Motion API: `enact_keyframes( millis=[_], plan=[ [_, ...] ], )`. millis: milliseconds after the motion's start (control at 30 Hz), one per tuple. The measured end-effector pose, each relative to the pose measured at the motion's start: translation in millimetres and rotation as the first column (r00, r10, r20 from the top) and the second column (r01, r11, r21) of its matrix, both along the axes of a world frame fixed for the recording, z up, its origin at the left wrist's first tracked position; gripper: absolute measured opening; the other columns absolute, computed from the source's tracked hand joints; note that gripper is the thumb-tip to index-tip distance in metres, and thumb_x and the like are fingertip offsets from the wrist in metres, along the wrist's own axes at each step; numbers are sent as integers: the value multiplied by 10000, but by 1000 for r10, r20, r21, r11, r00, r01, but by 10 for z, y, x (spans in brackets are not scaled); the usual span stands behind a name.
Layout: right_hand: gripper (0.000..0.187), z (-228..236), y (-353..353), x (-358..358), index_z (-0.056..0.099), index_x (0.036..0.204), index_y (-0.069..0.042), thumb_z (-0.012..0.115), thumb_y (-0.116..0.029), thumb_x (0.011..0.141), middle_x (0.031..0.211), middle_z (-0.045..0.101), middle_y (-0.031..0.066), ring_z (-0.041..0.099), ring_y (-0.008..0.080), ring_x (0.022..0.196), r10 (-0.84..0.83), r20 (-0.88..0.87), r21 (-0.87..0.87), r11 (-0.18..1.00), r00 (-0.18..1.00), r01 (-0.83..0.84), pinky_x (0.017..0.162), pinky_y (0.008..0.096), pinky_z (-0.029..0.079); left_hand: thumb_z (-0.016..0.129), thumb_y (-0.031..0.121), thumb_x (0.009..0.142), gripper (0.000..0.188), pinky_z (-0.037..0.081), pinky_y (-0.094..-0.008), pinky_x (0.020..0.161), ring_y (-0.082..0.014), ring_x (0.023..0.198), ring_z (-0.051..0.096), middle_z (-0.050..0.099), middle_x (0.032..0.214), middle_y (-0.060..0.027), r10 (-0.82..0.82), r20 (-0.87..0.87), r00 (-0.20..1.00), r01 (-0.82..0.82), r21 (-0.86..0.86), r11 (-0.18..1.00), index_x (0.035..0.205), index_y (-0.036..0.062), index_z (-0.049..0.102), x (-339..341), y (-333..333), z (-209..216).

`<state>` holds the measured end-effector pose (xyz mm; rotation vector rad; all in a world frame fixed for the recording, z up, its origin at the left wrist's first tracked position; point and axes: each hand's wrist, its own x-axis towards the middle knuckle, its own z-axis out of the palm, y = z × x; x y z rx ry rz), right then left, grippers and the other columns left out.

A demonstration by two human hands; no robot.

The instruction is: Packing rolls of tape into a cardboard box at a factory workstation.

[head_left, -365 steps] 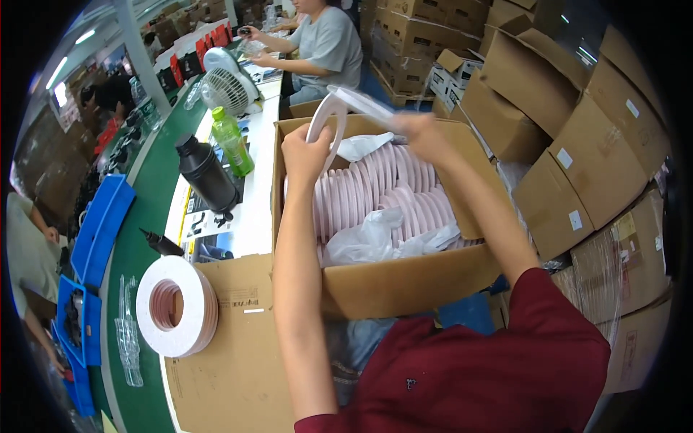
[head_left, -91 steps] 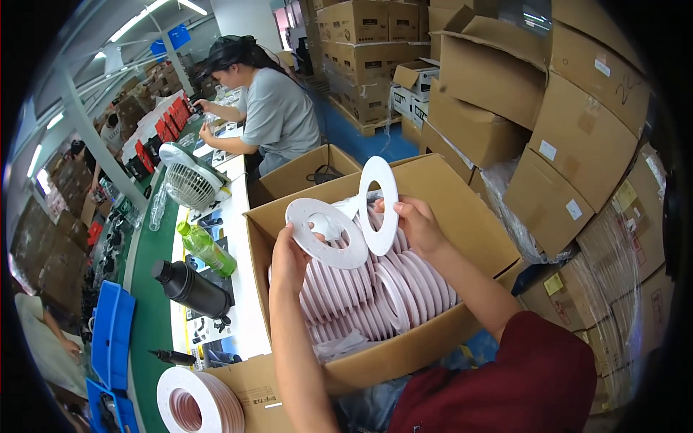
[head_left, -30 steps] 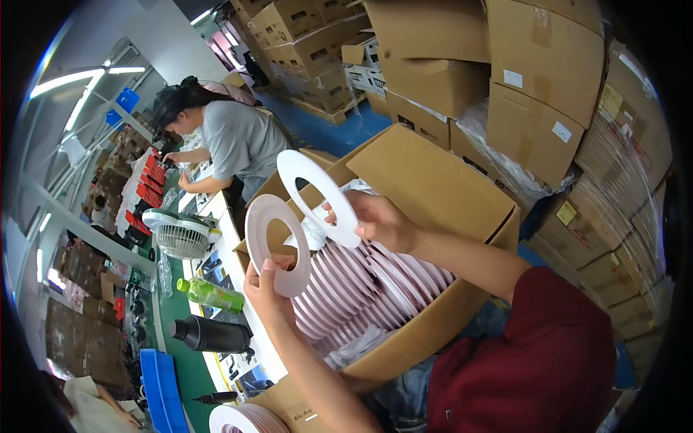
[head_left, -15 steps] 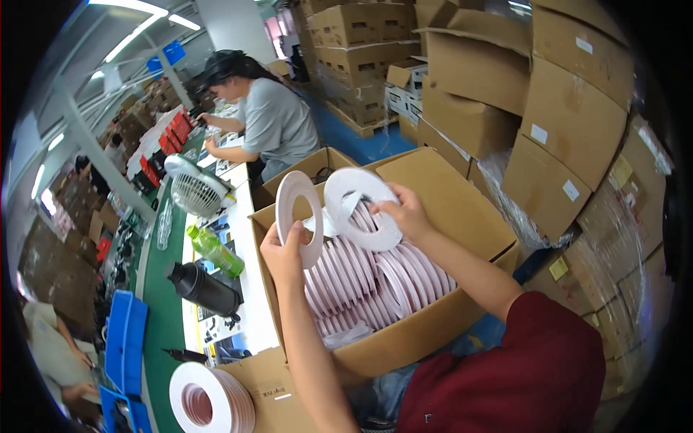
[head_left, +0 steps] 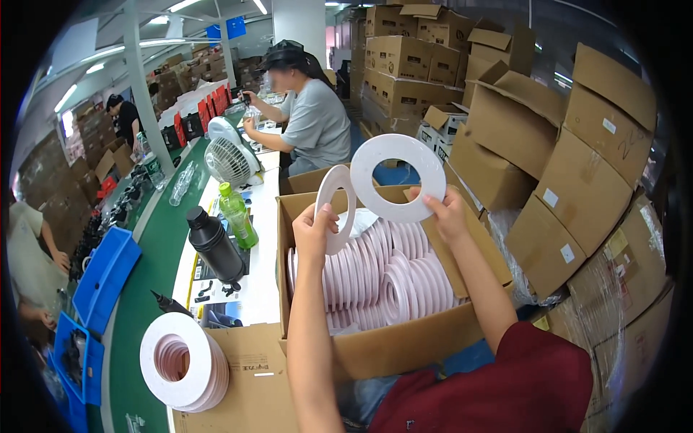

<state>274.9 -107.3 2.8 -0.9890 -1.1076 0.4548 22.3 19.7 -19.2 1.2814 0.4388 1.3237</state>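
A flat white ring (head_left: 333,211) is pinched upright in my left hand (head_left: 315,229), seen nearly edge-on. My right hand (head_left: 449,212) grips a second white ring (head_left: 365,177) by its lower right rim, its broad face toward me. The two rings overlap or touch at their near edges; I cannot tell which. Beneath them stands an open cardboard box (head_left: 411,351), packed with rows of similar pale pinkish rings (head_left: 346,270). To the left, a stack of the same rings (head_left: 151,351) rests on a cardboard flap (head_left: 253,361).
Left of the box are a black bottle (head_left: 215,245), a green bottle (head_left: 237,215) and a fan (head_left: 229,160) on the bench. Blue bins (head_left: 105,278) stand by the green belt (head_left: 155,270). A co-worker (head_left: 317,115) sits ahead; stacked cartons (head_left: 534,209) line the right.
My view has swung, shifting the scene. Both rings are now held higher above the box's contents, and the right one has turned to face me more fully.
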Motion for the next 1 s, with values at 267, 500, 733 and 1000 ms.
enact_keyframes(
  millis=[267, 500, 733, 1000],
  plan=[
    [189, -173, 49, -159, 658, 1039, 43, 649, -61, 880, 930, 719, 111, 673, 160, 866, -41, 208, -186, 979, 977, 81, 805, 313, 532, 633, 341, 917, 348, 450, -243, 547, -110, 535, 567, 619, 637, -61, 34, 7, 999, -34, -27, 999, 783, 20, 645, -34, 64, -42],
    [228, -155, 171, -91, 653, 1074, 60, 589, -91, 916, 951, 722, 115, 685, 164, 883, 28, 315, -314, 946, 949, 76, 835, 317, 533, 612, 221, 928, 298, 432, -248, 534, -92, 546, 550, 618, 652, -51, 48, 52, 997, -46, -34, 998, 747, -12, 653, -18, 46, -34],
    [259, 299, 297, -69, 659, 1114, 32, 563, -167, 980, 1005, 713, 99, 645, 156, 946, -367, 383, 109, 929, 848, 353, 880, 313, 501, 609, 246, 934, 336, 449, -261, 535, -118, 540, 570, 624, 636, -66, 103, 29, 994, -106, 134, 985, 731, -19, 652, -38, 30, -88],
    [225, 72, 440, -113, 678, 1105, -27, 584, -55, 903, 1008, 719, 150, 677, 218, 967, -173, 659, -83, 951, 732, 299, 877, 368, 503, 623, 202, 902, 282, 462, -253, 527, -104, 531, 591, 622, 599, -46, 316, -201, 927, -248, 301, 921, 849, -64, 703, 17, 26, -157]
  ],
)
